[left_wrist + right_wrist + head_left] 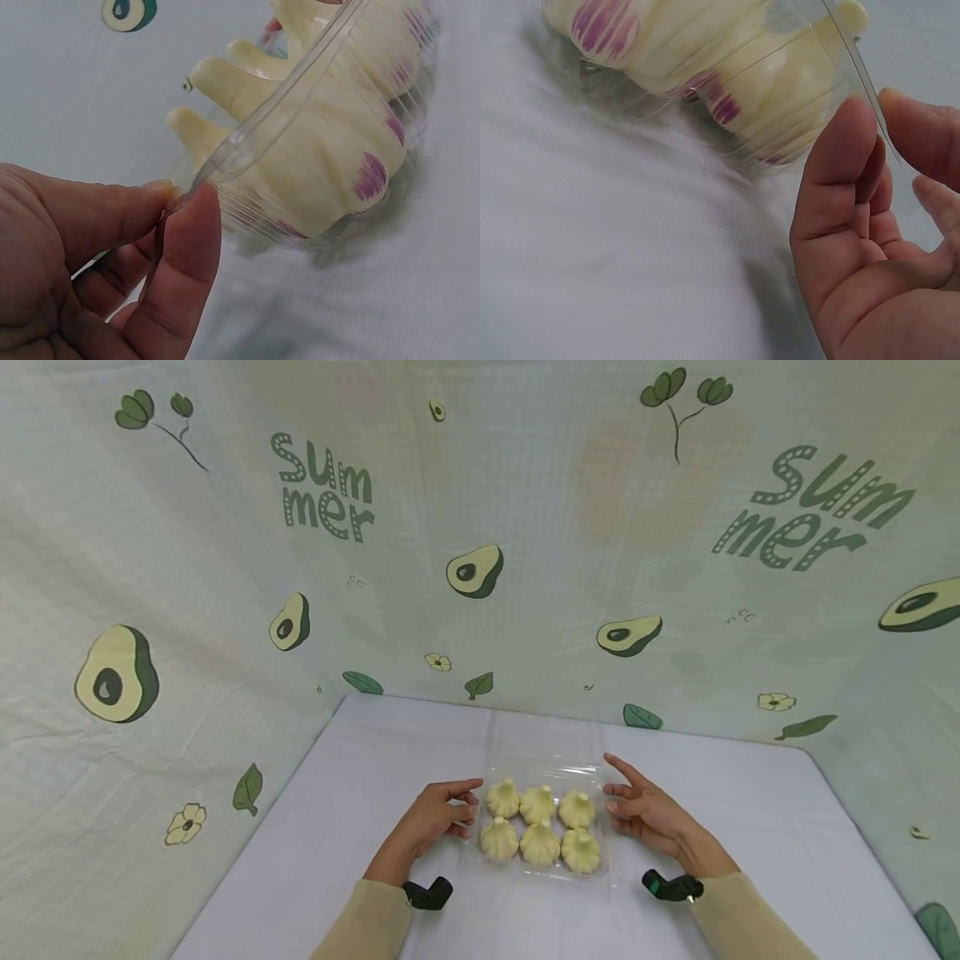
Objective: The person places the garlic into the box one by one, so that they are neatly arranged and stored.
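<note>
A clear plastic clamshell box [555, 870] stands on the table with its lid [543, 742] folded back to the far side. Inside it, cream garlic bulbs [540, 843] sit in two rows, stems up; purple streaks mark their undersides in both wrist views. At the box's left side, my left hand [438, 814] pinches the rim [241, 146] between thumb and fingertip. My right hand [651, 817] pinches the opposite rim [861, 69] the same way, while its index finger stretches out toward the lid.
A white cloth covers the table [405, 735]. Behind and beside it hangs a pale curtain [540, 635] printed with avocados, leaves and lettering. A black wrist device [429, 893] sits on the left wrist and another [672, 887] on the right.
</note>
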The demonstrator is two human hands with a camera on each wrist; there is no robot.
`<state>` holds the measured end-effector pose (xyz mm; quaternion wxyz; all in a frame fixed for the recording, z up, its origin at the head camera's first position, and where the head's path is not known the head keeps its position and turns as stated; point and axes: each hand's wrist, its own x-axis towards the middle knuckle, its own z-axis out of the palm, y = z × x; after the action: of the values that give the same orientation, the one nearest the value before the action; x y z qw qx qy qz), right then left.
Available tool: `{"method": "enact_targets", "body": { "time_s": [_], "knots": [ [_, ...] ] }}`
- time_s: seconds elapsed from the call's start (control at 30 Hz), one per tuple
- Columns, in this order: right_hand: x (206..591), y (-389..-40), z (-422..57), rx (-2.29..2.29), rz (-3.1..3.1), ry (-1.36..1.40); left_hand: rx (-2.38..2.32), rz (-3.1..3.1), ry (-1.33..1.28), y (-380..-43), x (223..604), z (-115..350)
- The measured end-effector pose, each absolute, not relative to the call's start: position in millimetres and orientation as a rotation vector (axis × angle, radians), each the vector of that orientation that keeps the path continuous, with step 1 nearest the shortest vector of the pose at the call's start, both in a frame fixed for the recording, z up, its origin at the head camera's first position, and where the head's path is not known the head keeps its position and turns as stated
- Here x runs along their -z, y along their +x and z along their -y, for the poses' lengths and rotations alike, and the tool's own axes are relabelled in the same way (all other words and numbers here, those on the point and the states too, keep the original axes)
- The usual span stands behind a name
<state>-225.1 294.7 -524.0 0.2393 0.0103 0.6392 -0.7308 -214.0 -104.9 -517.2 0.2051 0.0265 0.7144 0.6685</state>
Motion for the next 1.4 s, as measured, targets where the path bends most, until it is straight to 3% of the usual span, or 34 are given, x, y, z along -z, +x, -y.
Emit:
{"method": "enact_targets", "body": {
  "time_s": [0.93,1.4],
  "knots": [
    [532.6,-220.3,-288.5,2.097,-1.840,-0.102,-1.896,-1.981,0.050,-213.1,518.0,106.7],
    [534.9,-215.4,-289.1,2.117,-1.830,-0.034,-1.890,-1.991,0.026,-211.2,517.1,104.0]
  ]
}}
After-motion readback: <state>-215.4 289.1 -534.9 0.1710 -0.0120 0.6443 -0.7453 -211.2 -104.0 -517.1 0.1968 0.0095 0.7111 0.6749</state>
